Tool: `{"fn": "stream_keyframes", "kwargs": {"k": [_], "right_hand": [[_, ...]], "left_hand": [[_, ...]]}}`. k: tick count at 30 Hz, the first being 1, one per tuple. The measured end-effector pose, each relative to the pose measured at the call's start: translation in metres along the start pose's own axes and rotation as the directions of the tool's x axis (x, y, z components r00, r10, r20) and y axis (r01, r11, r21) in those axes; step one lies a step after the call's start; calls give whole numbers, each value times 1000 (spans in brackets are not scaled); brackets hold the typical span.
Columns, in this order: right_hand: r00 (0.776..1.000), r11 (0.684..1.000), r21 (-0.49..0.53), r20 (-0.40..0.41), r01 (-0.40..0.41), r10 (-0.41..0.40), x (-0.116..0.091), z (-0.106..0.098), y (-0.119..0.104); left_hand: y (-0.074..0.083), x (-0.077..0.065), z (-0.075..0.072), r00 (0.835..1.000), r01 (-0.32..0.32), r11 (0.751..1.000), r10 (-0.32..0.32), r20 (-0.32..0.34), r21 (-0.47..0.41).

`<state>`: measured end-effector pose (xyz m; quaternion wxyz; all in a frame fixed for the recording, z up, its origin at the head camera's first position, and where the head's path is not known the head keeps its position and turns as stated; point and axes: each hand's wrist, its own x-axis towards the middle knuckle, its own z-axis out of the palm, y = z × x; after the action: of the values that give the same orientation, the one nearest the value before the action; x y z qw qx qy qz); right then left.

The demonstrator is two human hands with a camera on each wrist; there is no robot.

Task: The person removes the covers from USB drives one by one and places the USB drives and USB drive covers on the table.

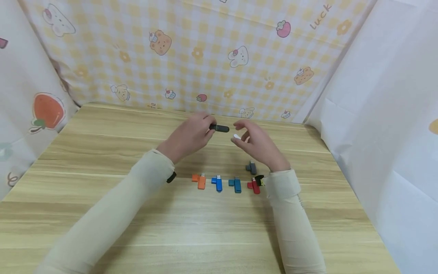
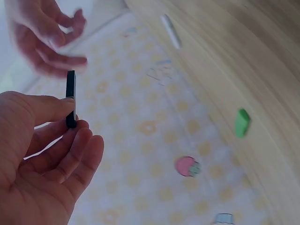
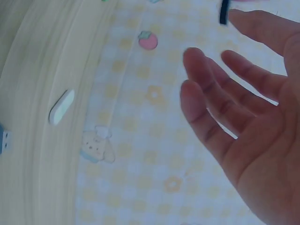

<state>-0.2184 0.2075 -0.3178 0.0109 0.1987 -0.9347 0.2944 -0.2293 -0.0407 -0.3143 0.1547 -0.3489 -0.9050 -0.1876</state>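
Note:
My left hand (image 1: 191, 135) pinches a slim black USB stick (image 1: 221, 128) between thumb and fingers, its rounded end pointing right. In the left wrist view the stick (image 2: 71, 89) stands edge-on, held above the tabletop. My right hand (image 1: 258, 144) hovers just to the right with spread, slightly bent fingers and nothing in its grasp. Its fingertips are close to the stick's free end but apart from it. Beyond the right hand lies a white USB stick (image 3: 62, 107) on the table, partly hidden by the fingers in the head view.
Nearer on the table is a row of USB sticks with plugs showing: orange (image 1: 201, 182), blue (image 1: 219, 183), teal (image 1: 237, 185) and red (image 1: 255, 186). A dark grey one (image 1: 252, 167) lies behind the red. Near the back edge is a green piece (image 2: 242, 123). Checked cloth (image 1: 198, 68) hangs behind.

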Motion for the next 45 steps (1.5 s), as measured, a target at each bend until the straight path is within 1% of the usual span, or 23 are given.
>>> {"fn": "stream_keyframes", "kwargs": {"k": [3,6,11,15,19,23,26,30,34,38,45], "right_hand": [[996,997,-17,-45,75,-76,-1,2,-7],[986,990,-35,-85,139,-141,-2,3,-13],[961,972,-77,-148,223,-233,-4,3,-18],[945,960,-110,-179,257,-273,-5,2,-21],[939,952,-129,-173,276,-296,-5,3,-24],[933,945,-143,-172,294,-316,-5,5,-26],[928,941,-147,-177,305,-328,-5,6,-27],[924,937,-150,-175,317,-341,-6,7,-30],[920,933,-151,-173,327,-350,-6,8,-31],[918,931,-145,-171,335,-357,-6,8,-32],[913,927,-140,-174,349,-370,-6,9,-32]], "left_hand": [[10,-1,-2,998,-56,998,58,-30,40],[17,-2,-3,993,-95,994,98,-60,60],[25,-4,-5,989,-109,992,114,-93,63],[28,-6,-9,993,-86,996,88,-83,36],[29,-9,-14,998,-44,999,43,-41,-14],[30,-11,-17,1000,-6,999,5,-10,-47],[31,-13,-20,999,34,996,-34,-1,-88],[33,-15,-22,996,83,984,-84,3,-158],[34,-18,-21,994,104,975,-108,-10,-195],[34,-22,-19,992,106,969,-118,-40,-223],[32,-27,-16,990,64,972,-90,-108,-226]]}}
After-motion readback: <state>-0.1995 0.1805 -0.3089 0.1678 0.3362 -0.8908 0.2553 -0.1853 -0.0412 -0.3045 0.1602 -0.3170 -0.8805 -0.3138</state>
